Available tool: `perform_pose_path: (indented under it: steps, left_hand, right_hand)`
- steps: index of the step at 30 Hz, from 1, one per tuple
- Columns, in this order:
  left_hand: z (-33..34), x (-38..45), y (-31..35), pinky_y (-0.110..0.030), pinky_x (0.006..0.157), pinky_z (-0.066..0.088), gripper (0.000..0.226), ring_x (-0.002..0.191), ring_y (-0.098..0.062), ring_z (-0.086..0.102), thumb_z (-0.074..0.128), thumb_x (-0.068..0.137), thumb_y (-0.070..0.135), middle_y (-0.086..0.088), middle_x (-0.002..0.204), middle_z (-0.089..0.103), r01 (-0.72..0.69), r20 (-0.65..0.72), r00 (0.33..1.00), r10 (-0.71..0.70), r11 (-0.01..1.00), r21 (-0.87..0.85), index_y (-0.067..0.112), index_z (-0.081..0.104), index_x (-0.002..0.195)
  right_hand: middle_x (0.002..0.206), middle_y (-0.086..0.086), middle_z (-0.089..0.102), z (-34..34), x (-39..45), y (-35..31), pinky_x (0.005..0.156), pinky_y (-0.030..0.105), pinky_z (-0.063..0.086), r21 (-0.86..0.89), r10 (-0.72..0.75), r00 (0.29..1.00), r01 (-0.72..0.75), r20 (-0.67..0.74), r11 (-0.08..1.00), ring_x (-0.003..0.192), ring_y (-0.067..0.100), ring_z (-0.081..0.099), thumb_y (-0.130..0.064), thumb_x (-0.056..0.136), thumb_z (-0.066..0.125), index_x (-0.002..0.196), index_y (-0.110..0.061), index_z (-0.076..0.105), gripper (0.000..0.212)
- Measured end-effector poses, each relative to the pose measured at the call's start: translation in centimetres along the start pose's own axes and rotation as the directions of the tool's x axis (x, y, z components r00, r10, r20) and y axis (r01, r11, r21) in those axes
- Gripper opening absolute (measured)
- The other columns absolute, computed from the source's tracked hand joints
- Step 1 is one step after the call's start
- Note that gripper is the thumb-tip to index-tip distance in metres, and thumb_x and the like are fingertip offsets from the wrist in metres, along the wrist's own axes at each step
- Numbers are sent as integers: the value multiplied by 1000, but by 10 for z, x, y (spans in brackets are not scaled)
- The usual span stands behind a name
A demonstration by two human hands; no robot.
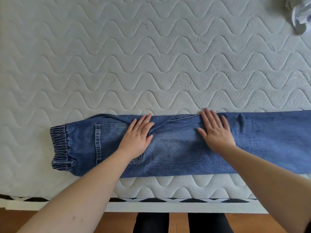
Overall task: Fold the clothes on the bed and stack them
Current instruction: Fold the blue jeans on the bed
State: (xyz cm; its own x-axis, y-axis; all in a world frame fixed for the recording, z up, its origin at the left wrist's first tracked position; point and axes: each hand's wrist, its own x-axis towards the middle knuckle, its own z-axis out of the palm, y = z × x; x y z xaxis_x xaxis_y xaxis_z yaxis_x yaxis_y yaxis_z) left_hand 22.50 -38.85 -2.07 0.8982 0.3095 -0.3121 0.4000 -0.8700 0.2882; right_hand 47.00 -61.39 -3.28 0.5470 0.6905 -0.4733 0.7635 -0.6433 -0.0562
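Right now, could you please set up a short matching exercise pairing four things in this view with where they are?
Things:
1. jeans
2. elastic waistband
3. left hand
4. pale garment

Places:
A. top right corner of the mattress
B. flat beside the back pocket
C. the jeans' left end
D. lengthwise along the near edge

Pairs: 1-D, 2-C, 3-B, 4-A

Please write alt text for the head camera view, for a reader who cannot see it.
Two bare hands, left hand and right hand, press flat on blue jeans folded lengthwise on a white quilted mattress. The elastic waistband lies at left; another pale garment sits top right.
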Motion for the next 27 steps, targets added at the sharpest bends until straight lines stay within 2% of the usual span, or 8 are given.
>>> perform_pose_path:
  steps: [2,8,10,12,15,18,23,27]
  left_hand:
    - [2,-3,-2,-45,123,13,65,152,-21,13,30,103,40,-5,165,6,0,8,1000,-1,996,85,9,13,157]
    - [12,-3,3,-53,121,7,70,152,-21,4,21,102,54,-2,165,-7,72,30,996,-82,966,247,19,-4,157]
    - [14,-4,4,-55,121,8,67,152,-26,5,21,102,54,-6,165,-6,88,12,995,-94,964,250,24,-2,157]
    - [15,-8,4,-55,121,9,64,152,-30,5,19,103,52,-12,165,-6,105,-11,994,-106,964,245,25,2,158]
    - [19,-18,6,-53,121,11,65,152,-28,8,21,101,48,-13,165,-3,131,-47,991,-124,965,226,21,7,158]
    - [23,-30,8,-51,121,16,64,152,-26,10,22,101,48,-12,165,2,135,-48,991,-127,965,226,20,11,158]
    - [17,-36,10,-52,120,16,64,152,-25,13,26,101,46,-9,165,5,122,-20,992,-121,960,251,21,11,158]
    - [10,-31,14,-51,121,13,64,152,-25,13,25,100,43,-9,165,5,109,-5,994,-111,961,256,18,13,158]
  right_hand:
    - [162,-14,-9,-1,-4,17,120,33,-11,17,57,998,-57,2,998,149,6,-3,-67,96,5,155,-32,-10,70]
    - [165,-5,-6,-3,-5,2,118,32,-17,95,263,964,-258,-47,961,150,10,-8,-62,94,0,157,-21,-2,75]
    - [164,-4,-8,-8,-3,-27,119,34,-15,142,249,965,-236,-77,961,150,10,-12,-56,97,4,156,-22,-6,68]
    - [164,-5,-8,-14,-3,-63,120,34,-13,180,118,987,-97,-109,979,149,9,-14,-46,101,11,156,-23,-7,62]
    - [163,-6,-6,-17,-5,-121,122,37,-6,241,-134,984,160,-121,957,150,12,-8,-40,99,15,157,-23,0,62]
    - [164,-3,9,-11,-8,-160,123,39,3,266,-249,963,267,-100,926,151,15,5,-36,98,22,156,-20,15,61]
    - [164,-5,10,4,-6,-131,123,38,2,189,-199,977,209,-71,959,151,13,5,-40,102,30,157,-23,14,60]
    - [164,-8,0,7,-6,-52,122,37,-6,131,-16,998,23,-52,991,151,10,-2,-49,101,21,157,-29,2,62]
